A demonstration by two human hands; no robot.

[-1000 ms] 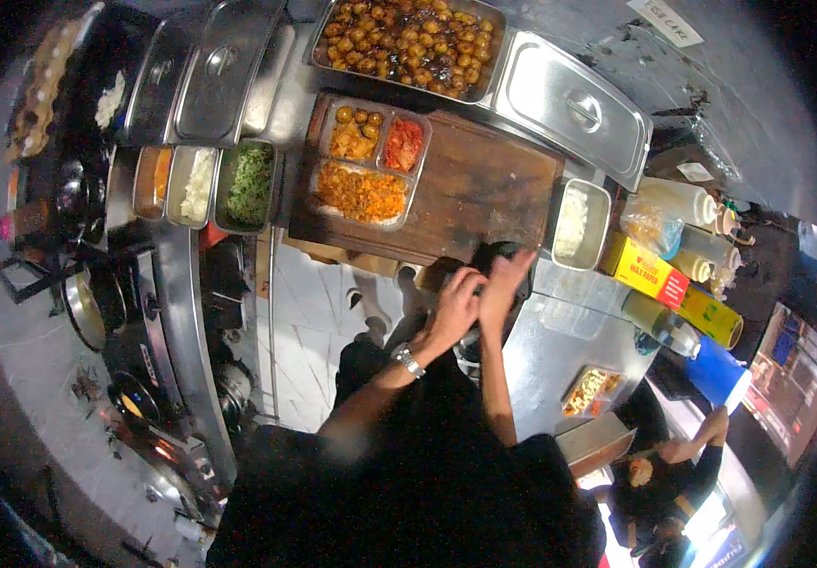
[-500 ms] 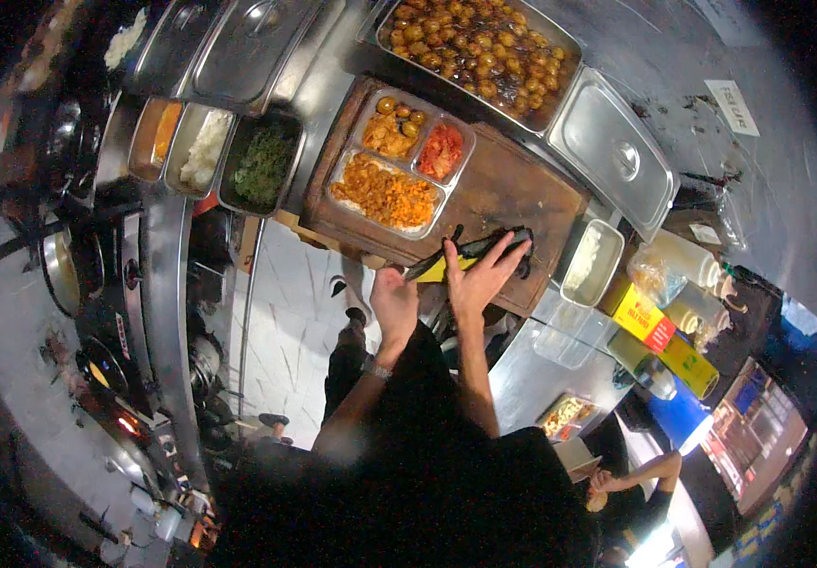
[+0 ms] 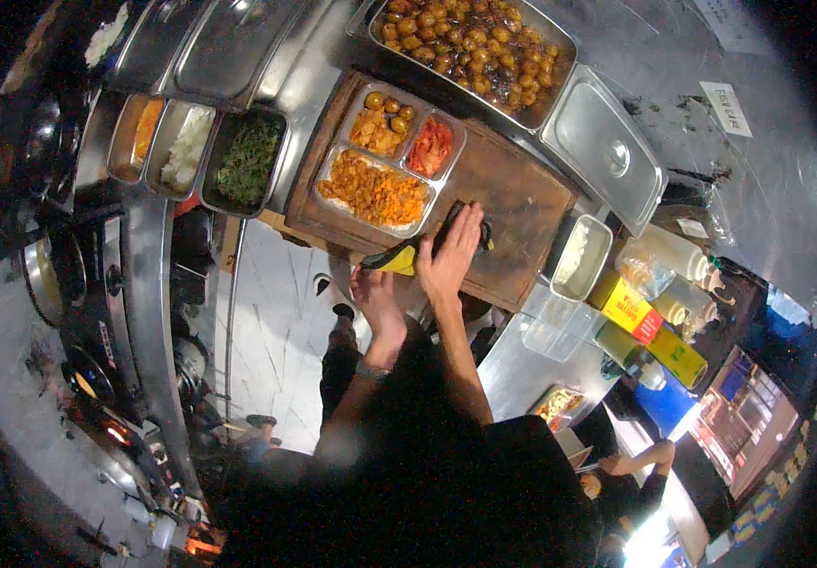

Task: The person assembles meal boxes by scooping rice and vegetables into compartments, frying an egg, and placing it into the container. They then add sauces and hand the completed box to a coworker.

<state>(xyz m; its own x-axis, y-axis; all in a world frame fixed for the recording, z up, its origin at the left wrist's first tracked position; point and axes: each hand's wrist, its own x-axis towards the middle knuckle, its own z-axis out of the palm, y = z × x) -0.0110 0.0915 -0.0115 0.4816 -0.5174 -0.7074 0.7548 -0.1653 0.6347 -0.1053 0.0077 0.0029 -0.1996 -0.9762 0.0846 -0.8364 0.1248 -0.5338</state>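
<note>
A black and yellow cloth [image 3: 401,259] lies crumpled along the near edge of the brown wooden board [image 3: 513,204]. My right hand [image 3: 448,260] presses down on it, fingers stretched and close together. Below the board's edge, my left hand [image 3: 379,305] is cupped with its fingers upward, against the cloth's left end; the cloth hides part of the fingertips. Left of centre on the board stands a compartment tray [image 3: 420,180] with rice under orange-brown food, small glazed potatoes beside orange pieces, and red kimchi.
A deep pan of glazed potatoes [image 3: 465,47] and a metal lid [image 3: 607,147] lie beyond the board. Metal tubs, one of dark greens [image 3: 248,161], stand left. A tub of white food [image 3: 579,251], bottles [image 3: 655,260] and a yellow box [image 3: 628,308] sit right. Another person [image 3: 636,464] works lower right.
My right hand has slid left with the cloth, its fingers now closer together. The cloth's end now reaches over the board's edge to my left hand, which has turned its fingers upward.
</note>
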